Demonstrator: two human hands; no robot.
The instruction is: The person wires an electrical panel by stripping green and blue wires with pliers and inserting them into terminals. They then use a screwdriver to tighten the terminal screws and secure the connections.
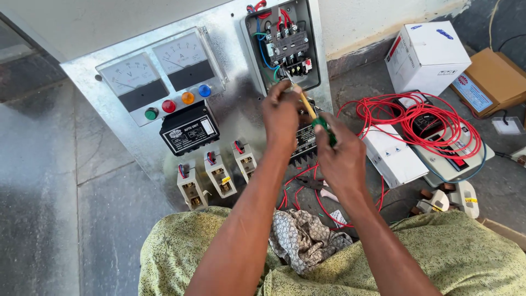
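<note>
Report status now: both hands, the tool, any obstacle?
Left hand steadies screwdriver shaft. Right hand closed on green handle. Tip at open starter box. Nothing blocking.

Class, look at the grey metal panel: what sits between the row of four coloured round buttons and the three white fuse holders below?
In the head view, a black rectangular control unit sits between the coloured buttons and the white fuse holders.

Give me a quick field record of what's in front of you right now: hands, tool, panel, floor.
left hand: steadies the shaft of the screwdriver near its tip
right hand: grips the screwdriver's green handle
tool tip: at the open starter box, exact terminal unclear
panel: metal sheet with two meters, four coloured lamps, black unit, three fuse holders
floor: red wire coil, white boxes, cloth
</note>
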